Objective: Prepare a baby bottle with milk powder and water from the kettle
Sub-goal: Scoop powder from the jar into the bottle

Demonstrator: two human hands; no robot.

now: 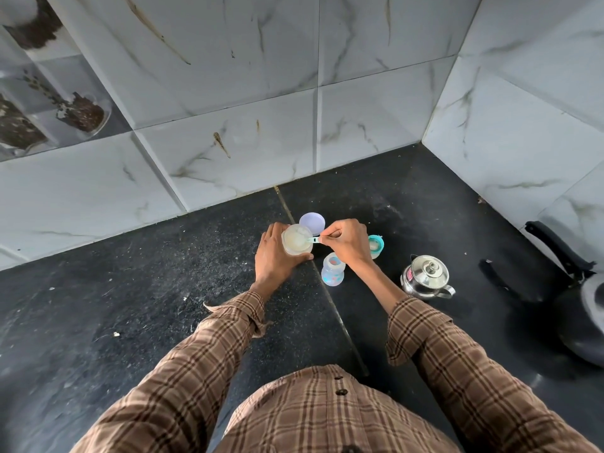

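Observation:
My left hand (274, 256) grips an open clear tub of pale milk powder (295, 239) on the dark counter. My right hand (345, 240) pinches the handle of a small teal scoop (313, 240), whose bowl dips into the powder. The tub's lilac lid (312, 222) lies just behind it. An open baby bottle (332, 269) stands upright in front of my right hand, its mouth uncovered. The bottle's teal cap with teat (376, 246) lies to the right, partly hidden by my right hand. A small steel kettle (425, 276) with its lid on stands further right.
A black pan (585, 308) with a long handle sits at the right edge of the counter (130, 289). Marble-patterned tiled walls (228, 109) meet in a corner behind the objects. A seam runs across the counter between my hands.

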